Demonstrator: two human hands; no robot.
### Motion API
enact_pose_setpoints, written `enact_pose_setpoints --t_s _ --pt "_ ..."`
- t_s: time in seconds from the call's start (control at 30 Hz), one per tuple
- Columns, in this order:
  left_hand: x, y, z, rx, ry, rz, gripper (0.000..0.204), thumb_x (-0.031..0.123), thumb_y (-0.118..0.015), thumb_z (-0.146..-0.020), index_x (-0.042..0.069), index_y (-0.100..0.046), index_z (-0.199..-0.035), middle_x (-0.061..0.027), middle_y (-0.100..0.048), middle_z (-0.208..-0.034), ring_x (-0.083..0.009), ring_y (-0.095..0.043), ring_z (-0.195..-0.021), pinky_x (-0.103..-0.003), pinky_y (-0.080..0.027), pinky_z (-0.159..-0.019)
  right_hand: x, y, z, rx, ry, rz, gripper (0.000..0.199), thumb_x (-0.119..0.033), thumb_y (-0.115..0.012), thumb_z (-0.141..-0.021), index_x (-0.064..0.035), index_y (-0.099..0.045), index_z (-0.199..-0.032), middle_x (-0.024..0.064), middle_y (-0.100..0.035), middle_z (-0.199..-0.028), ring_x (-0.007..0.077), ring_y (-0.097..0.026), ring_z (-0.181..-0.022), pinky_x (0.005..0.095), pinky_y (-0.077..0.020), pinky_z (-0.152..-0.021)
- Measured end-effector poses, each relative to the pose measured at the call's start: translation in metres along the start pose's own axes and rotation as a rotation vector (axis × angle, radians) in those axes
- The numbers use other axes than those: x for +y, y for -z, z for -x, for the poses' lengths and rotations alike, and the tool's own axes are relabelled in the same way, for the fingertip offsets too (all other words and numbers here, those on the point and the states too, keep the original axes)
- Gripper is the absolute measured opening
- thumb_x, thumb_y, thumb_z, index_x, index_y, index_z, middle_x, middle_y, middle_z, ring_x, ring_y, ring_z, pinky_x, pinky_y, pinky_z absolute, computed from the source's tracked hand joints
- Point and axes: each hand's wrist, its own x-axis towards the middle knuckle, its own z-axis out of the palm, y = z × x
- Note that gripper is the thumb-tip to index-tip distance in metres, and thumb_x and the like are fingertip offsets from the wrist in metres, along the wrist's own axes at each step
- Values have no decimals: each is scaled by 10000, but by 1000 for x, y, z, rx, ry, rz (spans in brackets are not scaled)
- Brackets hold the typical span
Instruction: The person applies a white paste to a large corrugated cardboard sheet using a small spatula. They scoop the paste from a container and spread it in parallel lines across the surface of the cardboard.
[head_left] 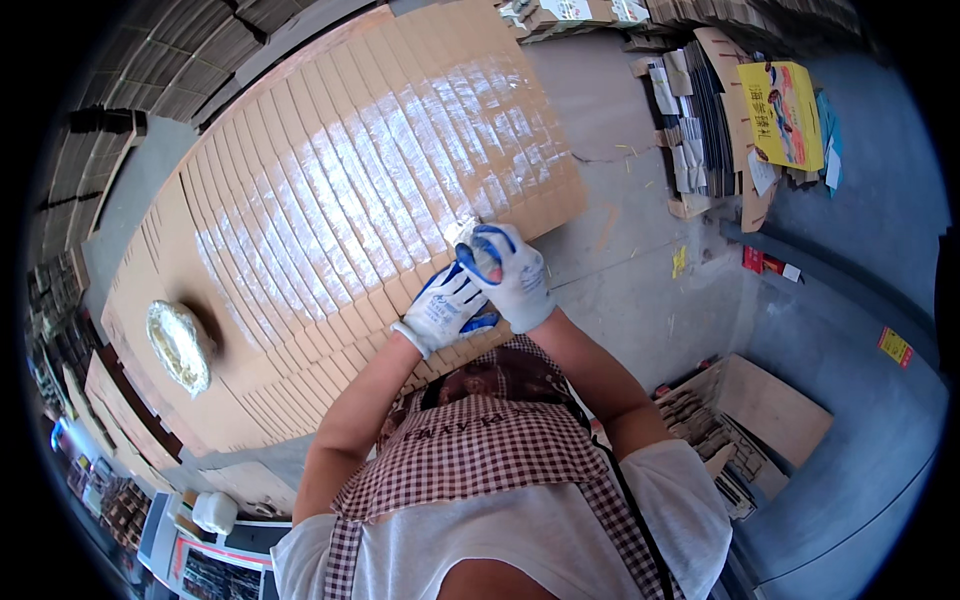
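Overlapping brown cardboard sheets point(225, 190) lie fanned out in narrow strips across the table before me. A wide band over their middle is shiny and streaked with a wet-looking white coating. My right hand point(515, 275), in a white and blue glove, is closed around a whitish, wet-looking wad point(463, 231) against the strips near their right end. Its exact kind is hidden by the fingers. My left hand point(442, 312), gloved alike, lies with fingers stretched out on the near edge of the sheets, touching or nearly touching the right hand.
A bowl point(180, 345) coated with pale, crusty material stands at the left on the cardboard. Stacked cardboard pieces point(700, 120) and a yellow printed box point(785, 115) sit at the far right. Lower right, an open box point(735, 430) holds more cardboard pieces.
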Motion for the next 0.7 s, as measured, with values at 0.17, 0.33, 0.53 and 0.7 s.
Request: enact_pose_setpoints --t_s 0.17,0.33,0.53,0.7 --pt "3 3 -4 1 15 32 585 472 -573 -908 79 -544 -1341 -124 -522 -1373 -304 -426 -1350 -467 -315 -1142 73 38 -30 114 -324 75 328 -236 -753 -819 -84 -584 -1055 127 -631 -1010 331 -653 -916 413 -536 -780" --pt "3 2 -5 -9 18 15 586 473 -564 -915 79 -539 -1349 -121 -523 -1371 -302 -428 -1347 -466 -317 -1138 87 62 -40 291 -311 81 346 -213 -776 -792 -79 -585 -1048 137 -622 -1000 361 -638 -900 419 -522 -761" --pt "3 2 -7 -16 13 1 598 482 -558 -915 80 -536 -1357 -121 -524 -1372 -302 -427 -1348 -467 -320 -1134 97 45 -38 236 -223 98 325 -166 -776 -779 -87 -588 -1033 145 -613 -1010 372 -629 -882 425 -518 -758" --pt "6 3 -5 -14 30 -5 594 480 -558 -916 80 -538 -1355 -123 -524 -1372 -300 -427 -1350 -466 -318 -1136 72 58 -52 290 -186 21 362 -181 -761 -800 -61 -567 -1082 172 -605 -1044 362 -633 -857 436 -526 -736"
